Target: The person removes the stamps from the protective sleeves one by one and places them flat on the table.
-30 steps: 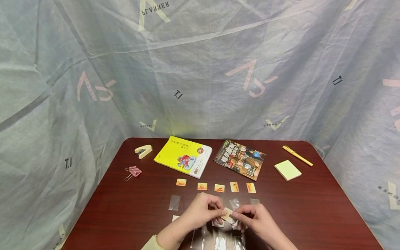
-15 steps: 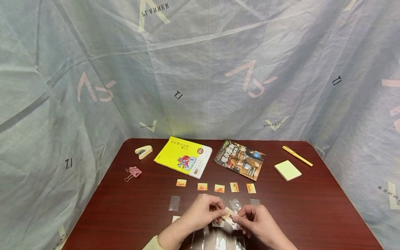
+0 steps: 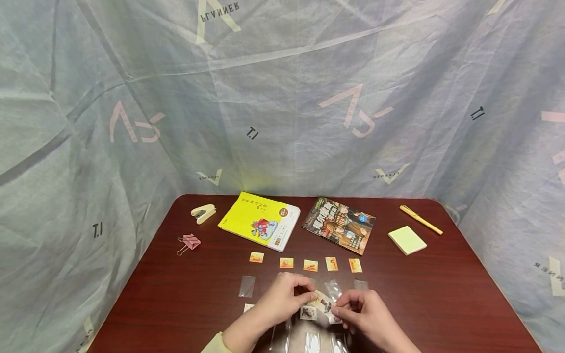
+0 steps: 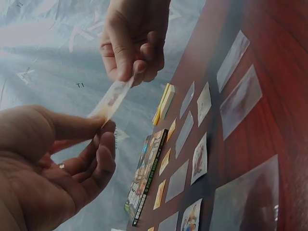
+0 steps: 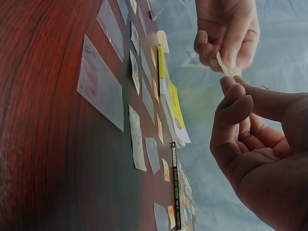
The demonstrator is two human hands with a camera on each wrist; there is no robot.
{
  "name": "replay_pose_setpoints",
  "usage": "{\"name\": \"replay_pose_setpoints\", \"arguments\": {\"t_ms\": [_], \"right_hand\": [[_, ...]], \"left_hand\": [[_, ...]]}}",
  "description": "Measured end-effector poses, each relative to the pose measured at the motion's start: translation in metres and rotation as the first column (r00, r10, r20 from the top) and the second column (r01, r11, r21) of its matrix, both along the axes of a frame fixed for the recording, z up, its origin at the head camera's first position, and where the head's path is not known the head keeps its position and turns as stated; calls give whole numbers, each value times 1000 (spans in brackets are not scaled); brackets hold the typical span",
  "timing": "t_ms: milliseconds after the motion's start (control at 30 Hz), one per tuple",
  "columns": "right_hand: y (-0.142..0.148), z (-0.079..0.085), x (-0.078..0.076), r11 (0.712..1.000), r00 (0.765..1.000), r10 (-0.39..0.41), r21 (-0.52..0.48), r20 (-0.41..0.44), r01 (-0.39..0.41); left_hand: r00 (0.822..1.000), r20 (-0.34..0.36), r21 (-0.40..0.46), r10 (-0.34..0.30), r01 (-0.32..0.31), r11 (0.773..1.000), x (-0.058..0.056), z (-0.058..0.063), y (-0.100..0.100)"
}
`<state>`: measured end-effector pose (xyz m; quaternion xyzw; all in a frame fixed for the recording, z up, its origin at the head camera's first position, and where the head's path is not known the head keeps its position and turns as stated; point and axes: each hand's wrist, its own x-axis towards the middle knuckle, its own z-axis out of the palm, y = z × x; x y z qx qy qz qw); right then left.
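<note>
Between both hands, above the table, is a small stamp-like picture card (image 3: 323, 301) that appears to lie in a clear plastic sleeve (image 4: 114, 98). My left hand (image 3: 286, 298) pinches its left end between thumb and fingers. The other end is pinched by my right hand (image 3: 367, 314). Below the hands a dark-printed picture card (image 3: 308, 314) lies on the table, and a pale card (image 3: 248, 308) is partly hidden by the left forearm. Clear sleeves lie around them, including one at the left (image 3: 247, 287) and one near the front (image 3: 311, 342).
A row of several orange picture cards (image 3: 286, 263) lies beyond the hands. Farther back are a yellow book (image 3: 256, 220), a dark comic-style book (image 3: 339, 225), a stapler (image 3: 203, 214), a pink binder clip (image 3: 191, 242), a sticky-note pad (image 3: 407, 240) and a yellow pen (image 3: 421, 219).
The right hand has shifted slightly right along the held card, so more of its printed face shows between the hands. The left hand stays nearly in place, still pinching.
</note>
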<state>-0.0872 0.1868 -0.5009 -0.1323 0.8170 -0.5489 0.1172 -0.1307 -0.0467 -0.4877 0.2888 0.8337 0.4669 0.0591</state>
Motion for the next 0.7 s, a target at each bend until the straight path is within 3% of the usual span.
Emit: {"name": "replay_pose_setpoints", "arguments": {"t_ms": [167,367,467,600,700], "right_hand": [[9,1,7,999,998,-51,-11,35,51],[24,-3,17,988,985,-119,-82,125,130],[32,-8,25,971,966,-198,-100,168,216],[41,-17,36,943,926,-303,-71,223,326],[45,-23,43,936,909,-335,-25,247,352]], "left_hand": [[994,83,42,68,-72,997,-4,-1,-2],[985,114,93,129,-140,986,-10,-3,3],[977,151,131,152,-172,976,-12,-5,11],[970,202,163,137,-171,972,-14,-6,27],[977,167,126,130,-152,980,-14,-5,42]]}}
